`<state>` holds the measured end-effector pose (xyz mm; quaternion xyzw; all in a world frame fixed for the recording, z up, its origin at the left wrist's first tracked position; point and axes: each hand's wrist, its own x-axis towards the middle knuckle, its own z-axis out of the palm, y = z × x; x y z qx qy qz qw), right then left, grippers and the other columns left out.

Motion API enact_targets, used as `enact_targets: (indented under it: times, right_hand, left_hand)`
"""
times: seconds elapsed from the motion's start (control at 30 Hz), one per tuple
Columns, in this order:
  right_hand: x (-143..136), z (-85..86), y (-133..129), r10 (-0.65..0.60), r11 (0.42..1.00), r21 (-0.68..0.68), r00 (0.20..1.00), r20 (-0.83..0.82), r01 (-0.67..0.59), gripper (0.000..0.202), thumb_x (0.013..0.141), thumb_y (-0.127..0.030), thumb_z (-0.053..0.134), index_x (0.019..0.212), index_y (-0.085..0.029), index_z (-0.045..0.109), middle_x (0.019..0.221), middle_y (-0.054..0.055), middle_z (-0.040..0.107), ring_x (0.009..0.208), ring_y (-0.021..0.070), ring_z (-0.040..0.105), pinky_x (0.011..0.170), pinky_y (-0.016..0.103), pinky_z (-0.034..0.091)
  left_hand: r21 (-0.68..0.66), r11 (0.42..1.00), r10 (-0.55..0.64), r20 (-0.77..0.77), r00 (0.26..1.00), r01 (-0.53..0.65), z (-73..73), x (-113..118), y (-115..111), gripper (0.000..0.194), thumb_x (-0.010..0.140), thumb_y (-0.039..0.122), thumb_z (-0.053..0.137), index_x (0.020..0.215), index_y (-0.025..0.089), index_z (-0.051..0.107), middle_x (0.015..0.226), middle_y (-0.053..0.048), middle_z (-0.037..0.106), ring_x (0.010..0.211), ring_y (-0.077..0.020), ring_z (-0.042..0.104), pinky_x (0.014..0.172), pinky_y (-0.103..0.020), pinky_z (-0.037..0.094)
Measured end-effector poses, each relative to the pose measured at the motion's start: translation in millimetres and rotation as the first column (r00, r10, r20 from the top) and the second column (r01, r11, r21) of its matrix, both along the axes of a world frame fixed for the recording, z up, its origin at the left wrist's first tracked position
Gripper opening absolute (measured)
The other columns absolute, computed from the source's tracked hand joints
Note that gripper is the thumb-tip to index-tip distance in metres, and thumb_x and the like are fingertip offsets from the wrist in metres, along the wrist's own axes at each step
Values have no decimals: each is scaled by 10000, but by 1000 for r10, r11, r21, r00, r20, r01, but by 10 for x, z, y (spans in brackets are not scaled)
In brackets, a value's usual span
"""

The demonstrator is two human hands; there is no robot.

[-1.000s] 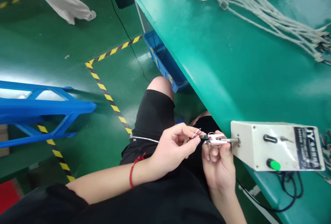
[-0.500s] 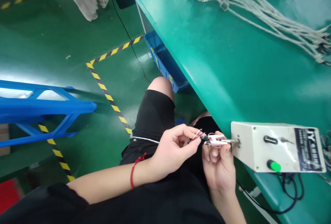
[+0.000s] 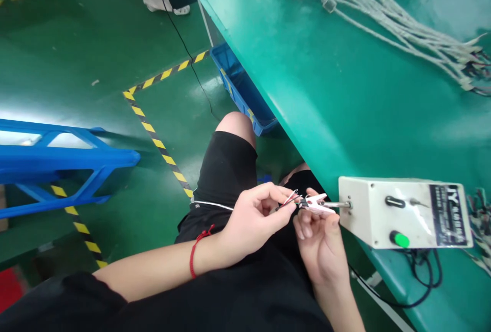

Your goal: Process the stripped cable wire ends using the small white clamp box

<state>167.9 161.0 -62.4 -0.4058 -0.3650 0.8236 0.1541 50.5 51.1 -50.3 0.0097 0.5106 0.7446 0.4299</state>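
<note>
Your left fingers [image 3: 267, 191] pinch wires [image 3: 293, 198]. Whether right fingers [image 3: 333, 229] grip the clip [image 3: 315, 204], I cannot tell. Lower-right label [image 3: 449, 214] reads "JY".

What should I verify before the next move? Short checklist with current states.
1. Left hand pinching the thin wires: ok.
2. Right hand at the white clip: ok.
3. Clip's bite on the wires: cannot tell, too small.
4. Metal shaft touching the clip: cannot tell, overlap only.
5. Black switch on the white box set right: cannot tell.
6. Cable bundle apart from both hands: ok.
</note>
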Motion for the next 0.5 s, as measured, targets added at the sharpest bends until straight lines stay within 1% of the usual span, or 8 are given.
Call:
enact_targets:
  times: [0.07, 0.17, 0.27, 0.4, 0.5]
  right_hand:
    - [44, -3, -8, 18, 1000, -8, 1000, 11, -18, 484, 949, -603, 645, 1280, -251, 687, 765, -2, 548, 577, 111, 398, 517, 263, 340]
    - [66, -7, -14, -12, 1000, 3, 1000, -5, 12, 479, 927, -602, 677, 1269, -267, 685, 753, -13, 521, 588, 116, 385, 534, 268, 341]
    - [19, 19, -16, -44, 999, -2, 999, -24, 44, 456, 912, -584, 707, 1232, -260, 697, 737, -21, 493, 599, 116, 363, 555, 267, 349]
    - [-79, 81, -31, -99, 995, 6, 995, -2, 99, 319, 958, -479, 688, 1161, -236, 722, 687, -32, 464, 587, 107, 317, 553, 250, 326]
    - [-118, 104, -43, -113, 992, 56, 994, 10, 113, 312, 971, -469, 672, 1142, -215, 729, 632, -47, 423, 566, 107, 287, 541, 251, 309]
  left_hand:
    - [-17, 1000, 1, 3, 1000, -1, 13, -1, 3, 166, 882, 209, 797, 807, 126, 674, 1042, -100, 779, 571, -53, 575, 445, -186, 408]
    - [-31, 1000, 2, 1, 1000, -2, 24, -8, 12, 169, 873, 208, 802, 798, 128, 674, 1031, -94, 777, 539, -44, 552, 430, -187, 400]
    - [-19, 1000, 4, 5, 1000, -3, 29, -17, 17, 159, 877, 208, 796, 808, 128, 677, 1036, -97, 776, 542, -45, 548, 437, -188, 394]
    - [-19, 1000, -1, 0, 1000, 1, 20, -28, 14, 160, 883, 209, 791, 806, 126, 679, 1024, -108, 780, 652, -90, 623, 505, -199, 422]
    - [9, 1000, -2, -12, 1000, 2, -5, -33, 11, 144, 889, 193, 783, 810, 130, 681, 1013, -106, 781, 774, -141, 691, 596, -226, 481]
